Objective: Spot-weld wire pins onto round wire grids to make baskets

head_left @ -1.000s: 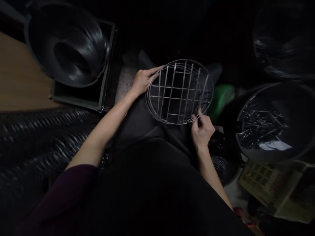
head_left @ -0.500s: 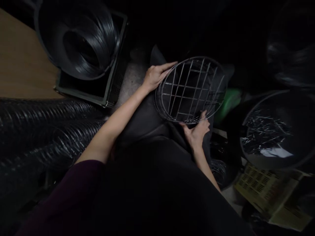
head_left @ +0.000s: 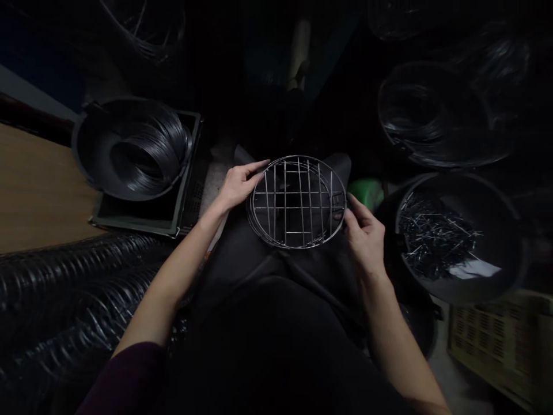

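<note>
A round wire basket (head_left: 294,207), with a grid of crossed wires inside a ring, is held over my lap. My left hand (head_left: 242,183) grips its left rim, with fingers stretched along the upper edge. On the right side, my right hand (head_left: 365,230) pinches the rim between thumb and fingers. The dark apron (head_left: 276,268) over my legs lies under the basket. Parts of the lower rings are hard to make out in the dim light.
To the left, a bucket with coiled wire (head_left: 142,155) sits on a crate (head_left: 133,226), above stacked wire rings (head_left: 78,300). At right are a bucket (head_left: 514,230) of short wire pieces, a yellow crate (head_left: 496,340) and a green object (head_left: 366,193).
The basket has come to a more level position, centred before me. My right hand has moved from its lower edge to its right side. The view has shifted.
</note>
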{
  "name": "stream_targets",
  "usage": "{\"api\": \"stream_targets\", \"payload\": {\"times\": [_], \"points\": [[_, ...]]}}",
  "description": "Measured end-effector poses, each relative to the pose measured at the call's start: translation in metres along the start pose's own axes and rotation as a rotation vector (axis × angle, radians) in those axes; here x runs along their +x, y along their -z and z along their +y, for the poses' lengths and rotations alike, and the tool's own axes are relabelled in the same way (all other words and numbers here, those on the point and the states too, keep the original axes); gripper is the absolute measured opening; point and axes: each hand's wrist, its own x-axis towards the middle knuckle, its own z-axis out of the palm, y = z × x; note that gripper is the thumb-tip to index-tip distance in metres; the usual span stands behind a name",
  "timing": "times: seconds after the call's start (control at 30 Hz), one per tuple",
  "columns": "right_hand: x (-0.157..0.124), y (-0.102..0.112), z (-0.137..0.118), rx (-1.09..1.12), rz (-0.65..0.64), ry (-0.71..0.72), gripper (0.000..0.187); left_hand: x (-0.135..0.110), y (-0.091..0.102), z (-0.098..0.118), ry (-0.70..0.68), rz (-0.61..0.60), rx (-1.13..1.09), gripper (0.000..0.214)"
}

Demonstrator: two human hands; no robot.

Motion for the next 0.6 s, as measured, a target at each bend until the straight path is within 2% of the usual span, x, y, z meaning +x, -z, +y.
{"api": "stream_targets", "payload": {"times": [0.2, 0.33, 0.43, 0.5, 0.6], "points": [[-0.002, -0.002, 0.007, -0.02, -0.007, 0.021, 0.051, 0.007, 0.001, -0.004, -0.05, -0.105, 0.074, 0.049], [0.003, 0.001, 0.015, -0.068, -0.074, 0.004, 0.056, 0.014, -0.002, -0.006, -0.082, -0.113, 0.219, 0.045], [0.005, 0.0, 0.025, -0.045, -0.114, 0.012, 0.06, 0.014, -0.006, -0.012, -0.083, -0.097, 0.209, 0.043], [0.001, -0.004, 0.03, -0.039, -0.075, 0.036, 0.059, 0.011, -0.011, -0.017, -0.091, -0.071, 0.148, 0.044], [-0.013, -0.011, 0.035, -0.151, 0.104, 0.106, 0.05, 0.005, -0.017, -0.024, -0.1, -0.028, 0.055, 0.044]]}}
